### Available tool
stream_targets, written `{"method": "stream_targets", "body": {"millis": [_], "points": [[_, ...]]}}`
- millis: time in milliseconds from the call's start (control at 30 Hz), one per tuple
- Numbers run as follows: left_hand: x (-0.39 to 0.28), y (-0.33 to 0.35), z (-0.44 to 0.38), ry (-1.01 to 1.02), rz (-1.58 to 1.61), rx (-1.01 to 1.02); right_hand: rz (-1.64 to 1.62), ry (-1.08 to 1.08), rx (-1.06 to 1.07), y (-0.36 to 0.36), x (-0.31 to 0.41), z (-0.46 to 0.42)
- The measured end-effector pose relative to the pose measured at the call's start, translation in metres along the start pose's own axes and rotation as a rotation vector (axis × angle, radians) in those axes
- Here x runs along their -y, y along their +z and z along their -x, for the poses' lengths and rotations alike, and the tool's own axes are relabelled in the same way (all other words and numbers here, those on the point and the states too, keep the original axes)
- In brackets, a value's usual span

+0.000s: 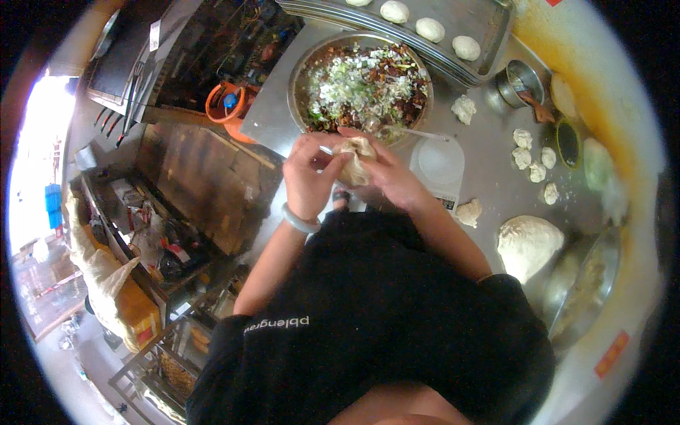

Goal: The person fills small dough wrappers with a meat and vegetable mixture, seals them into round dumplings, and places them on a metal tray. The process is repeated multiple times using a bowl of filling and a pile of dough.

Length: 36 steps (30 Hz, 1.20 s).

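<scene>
Both hands hold a piece of dough (355,169) gathered up into a pouch, with a small dark opening at its top. My left hand (311,159), with a pale bangle (300,219) on its wrist, pinches the dough's left edge. A thin white piece shows by its fingers; I cannot tell what it is. My right hand (390,172) cups the other side, thumb at the opening. Just beyond the hands stands a large metal bowl (291,101) of dark filling topped with chopped scallion. A spoon (419,133) rests in it, its handle over the rim.
Stacked baking trays (478,66) carry dough balls (430,30) at the back. To the right are a kitchen scale (441,159), small dough pieces (523,138), a large dough lump (528,244), a metal pot (520,82) and a tilted bowl (584,287). An orange container (226,109) is left.
</scene>
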<state>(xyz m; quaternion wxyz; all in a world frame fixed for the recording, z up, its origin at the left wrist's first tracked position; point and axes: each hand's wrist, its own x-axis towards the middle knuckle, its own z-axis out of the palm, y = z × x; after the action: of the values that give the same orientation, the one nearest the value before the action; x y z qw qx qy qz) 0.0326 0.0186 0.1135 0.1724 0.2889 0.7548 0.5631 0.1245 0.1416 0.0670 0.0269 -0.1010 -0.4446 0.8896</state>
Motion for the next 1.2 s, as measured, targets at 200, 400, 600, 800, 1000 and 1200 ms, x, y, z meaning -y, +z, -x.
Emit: {"method": "stream_targets", "body": {"millis": [200,400,600,800,1000,1200], "points": [[0.021,-0.001,0.002,-0.117,0.020,0.012,-0.052,0.070,-0.097,-0.014,0.013,0.000],[0.002,-0.001,0.001,0.291,-0.289,-0.006,-0.077,0.009,-0.111,-0.001,-0.004,-0.001],[-0.007,-0.003,-0.001,-0.165,-0.140,0.129,0.174,0.032,-0.064,-0.007,0.012,0.000],[0.001,-0.002,-0.001,0.266,-0.313,-0.004,-0.462,0.062,-0.121,-0.021,0.000,-0.005],[-0.010,0.004,0.002,-0.001,-0.177,0.055,0.088,-0.061,-0.115,-0.002,0.010,0.000],[-0.001,-0.001,0.002,0.153,-0.277,0.110,-0.142,-0.018,-0.045,-0.023,0.014,0.001]]}}
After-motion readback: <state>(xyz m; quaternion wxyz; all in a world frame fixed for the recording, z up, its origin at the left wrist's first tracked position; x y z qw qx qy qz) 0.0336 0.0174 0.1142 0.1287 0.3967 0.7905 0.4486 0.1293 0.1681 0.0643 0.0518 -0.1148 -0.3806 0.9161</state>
